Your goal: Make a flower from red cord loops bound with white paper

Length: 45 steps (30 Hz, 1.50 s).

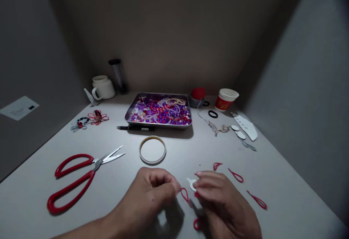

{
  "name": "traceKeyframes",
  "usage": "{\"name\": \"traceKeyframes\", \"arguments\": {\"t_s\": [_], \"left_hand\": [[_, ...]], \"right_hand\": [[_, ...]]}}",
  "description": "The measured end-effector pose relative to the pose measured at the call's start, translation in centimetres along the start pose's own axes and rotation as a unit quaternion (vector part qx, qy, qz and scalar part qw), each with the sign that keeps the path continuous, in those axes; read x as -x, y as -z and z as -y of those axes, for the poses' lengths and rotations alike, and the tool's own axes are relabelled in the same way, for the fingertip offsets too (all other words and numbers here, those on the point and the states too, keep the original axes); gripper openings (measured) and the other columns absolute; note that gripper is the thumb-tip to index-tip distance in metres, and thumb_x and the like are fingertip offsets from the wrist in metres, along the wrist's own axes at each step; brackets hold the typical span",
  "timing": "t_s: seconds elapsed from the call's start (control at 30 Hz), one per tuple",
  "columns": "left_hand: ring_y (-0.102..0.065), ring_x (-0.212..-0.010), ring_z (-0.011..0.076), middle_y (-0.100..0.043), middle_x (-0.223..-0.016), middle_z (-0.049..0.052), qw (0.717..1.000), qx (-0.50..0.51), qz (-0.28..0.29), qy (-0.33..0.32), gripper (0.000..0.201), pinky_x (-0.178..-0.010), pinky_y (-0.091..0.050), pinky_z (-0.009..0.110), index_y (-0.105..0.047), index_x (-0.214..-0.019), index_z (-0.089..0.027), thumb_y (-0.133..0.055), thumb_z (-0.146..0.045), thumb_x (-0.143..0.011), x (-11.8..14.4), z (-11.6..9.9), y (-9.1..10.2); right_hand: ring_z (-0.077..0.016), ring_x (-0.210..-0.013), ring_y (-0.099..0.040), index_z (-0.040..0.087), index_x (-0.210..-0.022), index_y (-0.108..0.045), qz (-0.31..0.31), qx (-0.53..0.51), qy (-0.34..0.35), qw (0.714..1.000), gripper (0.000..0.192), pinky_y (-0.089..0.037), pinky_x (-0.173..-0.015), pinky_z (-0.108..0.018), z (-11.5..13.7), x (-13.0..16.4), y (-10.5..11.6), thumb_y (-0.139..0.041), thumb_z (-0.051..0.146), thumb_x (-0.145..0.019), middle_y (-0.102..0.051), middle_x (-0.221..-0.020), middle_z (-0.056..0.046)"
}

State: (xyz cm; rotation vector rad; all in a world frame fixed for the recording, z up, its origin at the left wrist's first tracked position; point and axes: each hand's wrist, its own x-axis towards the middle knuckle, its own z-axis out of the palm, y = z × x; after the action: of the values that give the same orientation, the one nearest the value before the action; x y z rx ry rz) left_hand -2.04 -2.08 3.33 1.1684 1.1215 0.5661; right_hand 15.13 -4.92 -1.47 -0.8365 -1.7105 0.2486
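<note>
Both hands worked closest to the camera, well in front of the tape ring point(152, 150). At the left hand point(152, 191), the grip was pinched nearly closed on one end of a red cord loop point(185, 196). At the right hand point(215, 191), the fingers were curled shut around a small white disc point(192, 184), with another red piece point(196, 224) under the palm; how firmly that grip held the disc could not be told. The loop sat between the two hands, just right of and nearer than the tape ring.

Judging from this, the thin loop could slip from so light a pinch, or meet the disc crooked, since the dim light hid the fine work.

Three more red loops point(236, 175) lay right of the ring, and red scissors point(79, 179) left of it, blades open. Beyond the ring stood a pen point(135, 128) and a metal tray of beads point(159, 112). Farther left sat finished flowers point(97, 117) and a white mug point(103, 87), and farther right a red-topped holder point(197, 95) and a paper cup point(226, 99).

A pale, matte counter point(272, 180) carried everything, shut in by plain grey walls.
</note>
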Motion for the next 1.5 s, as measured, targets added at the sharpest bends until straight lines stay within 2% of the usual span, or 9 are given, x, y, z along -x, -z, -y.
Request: {"name": "traceKeyframes", "arguments": {"t_s": [0.1,0.33,0.5,0.63,0.8,0.93,0.97,1.07,1.5], "left_hand": [[-0.036,-0.049,0.0088,-0.044,-0.048,-0.003,0.991,0.121,0.01,0.047,0.018,-0.051,-0.028,0.023,-0.057,-0.053,-0.012,-0.059,-0.025,-0.065,0.4,0.0,-0.8],[-0.034,-0.044,0.0077,-0.043,-0.044,-0.003,0.984,0.162,-0.023,0.076,0.025,-0.048,-0.024,0.023,-0.051,-0.049,-0.013,-0.063,-0.029,-0.064,0.1,0.6,-0.9],[-0.038,-0.043,0.0089,-0.045,-0.045,-0.002,0.971,0.23,0.01,0.067,0.022,-0.049,-0.032,0.025,-0.05,-0.049,-0.014,-0.059,-0.025,-0.066,-0.8,0.8,-0.2],[-0.04,-0.039,0.0083,-0.048,-0.044,-0.001,0.976,0.197,0.041,0.079,0.014,-0.045,-0.033,0.023,-0.057,-0.05,-0.012,-0.058,-0.022,-0.058,-1.3,0.7,0.6],[-0.042,-0.033,0.0094,-0.051,-0.039,0.0,0.971,0.125,0.118,0.166,0.009,-0.037,-0.038,0.023,-0.06,-0.047,-0.011,-0.054,-0.018,-0.047,-2.0,0.4,1.7],[-0.042,-0.029,0.009,-0.055,-0.038,0.0,0.952,0.079,0.194,0.224,0.011,-0.031,-0.037,0.02,-0.062,-0.048,-0.012,-0.052,-0.014,-0.045,-2.4,0.6,2.4],[-0.042,-0.029,0.009,-0.055,-0.038,-0.001,0.949,0.069,0.208,0.227,0.011,-0.03,-0.036,0.019,-0.063,-0.049,-0.013,-0.052,-0.013,-0.046,-2.4,0.6,2.5],[-0.044,-0.03,0.0091,-0.055,-0.038,-0.002,0.941,0.035,0.244,0.232,0.011,-0.032,-0.04,0.02,-0.063,-0.049,-0.014,-0.052,-0.012,-0.048,-2.4,0.4,2.6],[-0.047,-0.035,0.0095,-0.054,-0.036,-0.003,0.937,-0.017,0.268,0.221,0.008,-0.039,-0.043,0.022,-0.062,-0.044,-0.016,-0.059,-0.009,-0.045,-1.9,0.5,2.6]], "right_hand": [[-0.0178,-0.078,-0.066,0.014,-0.091,-0.058,0.051,0.054,0.09,0.993,0.027,-0.053,-0.08,-0.033,-0.1,0.2,0.0,-0.051,0.001,-0.069,-0.069,-0.076,-0.007],[-0.0194,-0.095,-0.064,0.017,-0.084,-0.064,0.042,0.177,0.177,0.967,0.02,-0.052,-0.085,-0.032,-0.3,1.2,-0.4,-0.044,0.018,-0.086,-0.074,-0.077,-0.005],[-0.0172,-0.093,-0.065,0.02,-0.075,-0.066,0.009,0.177,0.193,0.965,0.026,-0.051,-0.087,-0.031,0.0,1.0,-0.7,-0.044,0.017,-0.088,-0.075,-0.076,-0.002],[-0.0162,-0.09,-0.067,0.02,-0.071,-0.065,0.006,0.144,0.199,0.969,0.028,-0.049,-0.09,-0.032,-0.1,0.7,-0.8,-0.043,0.017,-0.088,-0.075,-0.074,-0.001],[-0.017,-0.091,-0.067,0.02,-0.076,-0.067,0.134,0.087,0.241,0.957,0.02,-0.044,-0.096,-0.031,0.0,0.1,-0.2,-0.049,0.018,-0.085,-0.075,-0.084,0.001],[-0.0177,-0.083,-0.069,0.021,-0.079,-0.068,0.176,0.037,0.235,0.955,0.018,-0.049,-0.091,-0.032,1.1,-1.2,0.8,-0.052,0.016,-0.084,-0.074,-0.081,0.002],[-0.0185,-0.088,-0.068,0.02,-0.083,-0.069,0.243,0.051,0.203,0.947,0.015,-0.047,-0.093,-0.032,1.5,-1.6,1.1,-0.055,0.014,-0.083,-0.074,-0.087,0.0],[-0.018,-0.089,-0.068,0.021,-0.086,-0.069,0.316,0.035,0.196,0.928,0.017,-0.043,-0.096,-0.035,2.2,-2.4,1.6,-0.054,0.014,-0.085,-0.073,-0.09,0.0],[-0.0161,-0.09,-0.067,0.022,-0.087,-0.068,0.36,0.008,0.226,0.905,0.02,-0.036,-0.1,-0.037,2.5,-2.6,1.5,-0.05,0.016,-0.088,-0.072,-0.092,0.003]]}}
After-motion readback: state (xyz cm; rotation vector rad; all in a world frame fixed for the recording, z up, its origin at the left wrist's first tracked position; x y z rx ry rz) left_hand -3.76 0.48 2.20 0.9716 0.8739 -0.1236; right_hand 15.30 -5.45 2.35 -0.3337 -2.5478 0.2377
